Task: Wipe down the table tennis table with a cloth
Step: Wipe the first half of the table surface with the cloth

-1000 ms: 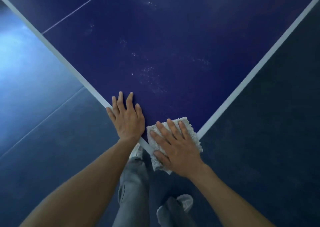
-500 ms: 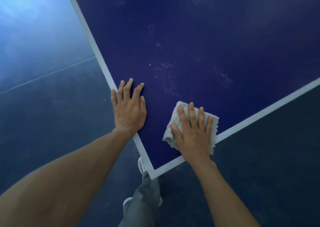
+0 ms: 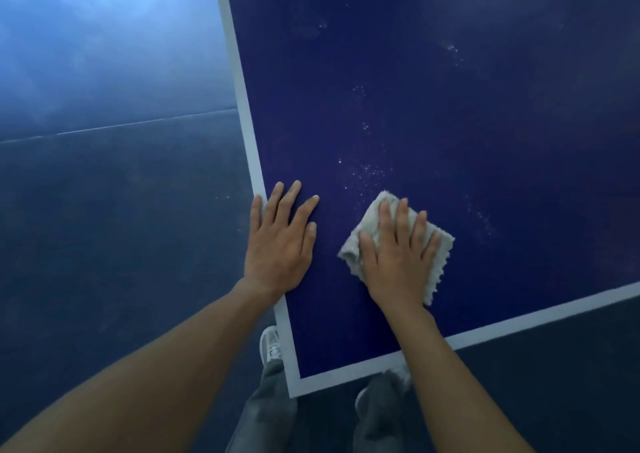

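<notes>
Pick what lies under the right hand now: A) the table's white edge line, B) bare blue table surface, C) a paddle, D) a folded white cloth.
D: the right hand lies flat, fingers straight, on the white cloth, which rests on the blue table.

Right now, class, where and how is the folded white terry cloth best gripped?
Likely the raised fold on the left edge of the folded white terry cloth, pinched from the left: it bulges off the dark blue table, while the right hand lies flat over the rest.
</notes>
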